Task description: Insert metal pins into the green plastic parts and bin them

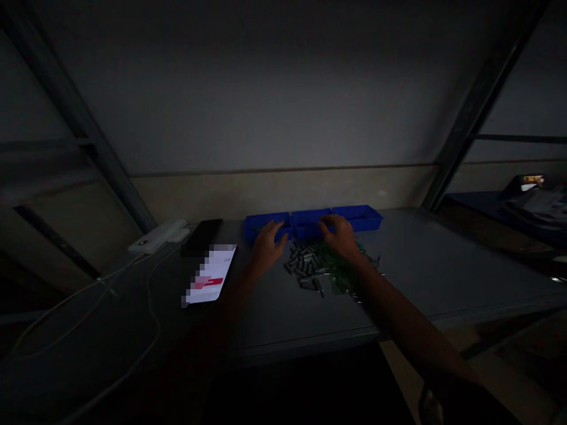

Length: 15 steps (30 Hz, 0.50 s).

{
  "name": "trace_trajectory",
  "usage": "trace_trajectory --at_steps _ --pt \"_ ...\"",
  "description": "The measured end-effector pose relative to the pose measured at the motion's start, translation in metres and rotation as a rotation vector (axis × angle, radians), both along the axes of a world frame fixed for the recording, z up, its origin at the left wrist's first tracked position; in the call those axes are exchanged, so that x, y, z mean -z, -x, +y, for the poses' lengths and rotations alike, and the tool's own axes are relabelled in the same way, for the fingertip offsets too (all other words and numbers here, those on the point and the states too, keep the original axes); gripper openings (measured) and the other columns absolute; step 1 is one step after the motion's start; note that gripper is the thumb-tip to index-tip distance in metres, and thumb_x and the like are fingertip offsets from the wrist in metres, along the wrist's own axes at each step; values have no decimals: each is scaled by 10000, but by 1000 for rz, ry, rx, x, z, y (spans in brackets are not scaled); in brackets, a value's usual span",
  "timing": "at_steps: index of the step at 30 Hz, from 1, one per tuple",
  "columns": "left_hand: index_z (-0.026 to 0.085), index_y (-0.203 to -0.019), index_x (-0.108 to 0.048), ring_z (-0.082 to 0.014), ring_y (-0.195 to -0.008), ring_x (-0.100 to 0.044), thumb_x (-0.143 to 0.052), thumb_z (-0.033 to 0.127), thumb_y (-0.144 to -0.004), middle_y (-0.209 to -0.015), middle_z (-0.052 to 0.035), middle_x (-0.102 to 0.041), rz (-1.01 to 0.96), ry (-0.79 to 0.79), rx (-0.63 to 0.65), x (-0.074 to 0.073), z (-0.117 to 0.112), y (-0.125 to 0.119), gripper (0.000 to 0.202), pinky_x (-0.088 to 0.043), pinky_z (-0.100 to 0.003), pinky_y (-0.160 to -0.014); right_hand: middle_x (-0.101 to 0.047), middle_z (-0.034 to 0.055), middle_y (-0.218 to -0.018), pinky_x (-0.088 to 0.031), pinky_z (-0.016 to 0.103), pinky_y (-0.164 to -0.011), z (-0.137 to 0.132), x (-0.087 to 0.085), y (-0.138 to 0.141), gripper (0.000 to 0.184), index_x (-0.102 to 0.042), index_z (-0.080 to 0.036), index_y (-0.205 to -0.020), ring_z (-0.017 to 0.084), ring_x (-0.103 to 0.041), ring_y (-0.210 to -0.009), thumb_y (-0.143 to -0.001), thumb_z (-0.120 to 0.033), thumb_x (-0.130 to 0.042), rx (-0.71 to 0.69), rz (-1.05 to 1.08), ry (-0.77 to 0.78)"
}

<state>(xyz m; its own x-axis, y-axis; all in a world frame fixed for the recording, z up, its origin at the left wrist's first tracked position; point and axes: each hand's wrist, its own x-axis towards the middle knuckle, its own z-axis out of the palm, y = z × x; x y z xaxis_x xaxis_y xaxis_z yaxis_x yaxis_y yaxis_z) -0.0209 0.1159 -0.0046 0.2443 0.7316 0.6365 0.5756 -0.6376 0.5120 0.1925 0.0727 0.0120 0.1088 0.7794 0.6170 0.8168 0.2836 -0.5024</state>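
Note:
Three blue bins (359, 217) stand side by side at the back of a grey table (443, 271). My left hand (267, 243) rests with its fingers curled over the front rim of the left bin. My right hand (341, 235) reaches to the front rim of the middle bin, fingers bent over it. Between and below the hands lies a pile of small grey metal cylinders (305, 265) and a heap of green parts (341, 273). The room is dim, so I cannot make out anything inside either hand.
A white card with a red mark (212, 274) lies left of my left hand. Behind it are a black phone (202, 236) and a white charger block (157, 235) with cables (133, 295) trailing left. A metal frame post (469, 118) rises at right.

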Motion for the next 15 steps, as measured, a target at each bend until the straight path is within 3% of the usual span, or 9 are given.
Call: trace_trajectory --at_steps 3,7,11,15 --pt "182 -983 -681 -237 -1009 -629 -562 194 -805 -1021 -96 -703 132 3 79 6 -12 -10 215 -480 -415 -942 -690 91 -877 -456 340 -822 2 2 -4 235 -671 -166 -947 203 -612 -844 -876 -315 -504 37 -47 79" --pt "202 -928 -684 -204 -938 -629 -518 160 -826 -945 -59 -711 201 -57 109 5 -21 -16 199 -488 -377 -897 -681 115 -963 -449 367 -857 3 10 -5 232 -672 -177 -974 231 -601 -924 -819 -331 -594 -43 -189 171" --pt "213 -910 -686 -194 -894 -656 -522 163 -815 -925 -42 -728 224 48 164 6 -23 -18 196 -502 -343 -858 -655 112 -1057 -447 402 -873 1 18 -8 281 -686 -217 -957 270 -593 -991 -692 -306 -719 -113 -337 327" --pt "207 -882 -693 -201 -877 -671 -522 187 -816 -921 -50 -736 204 150 199 8 -26 -20 184 -505 -333 -834 -680 121 -1016 -458 355 -808 -1 13 -10 213 -688 -199 -945 259 -630 -925 -739 -246 -672 -145 -358 372"
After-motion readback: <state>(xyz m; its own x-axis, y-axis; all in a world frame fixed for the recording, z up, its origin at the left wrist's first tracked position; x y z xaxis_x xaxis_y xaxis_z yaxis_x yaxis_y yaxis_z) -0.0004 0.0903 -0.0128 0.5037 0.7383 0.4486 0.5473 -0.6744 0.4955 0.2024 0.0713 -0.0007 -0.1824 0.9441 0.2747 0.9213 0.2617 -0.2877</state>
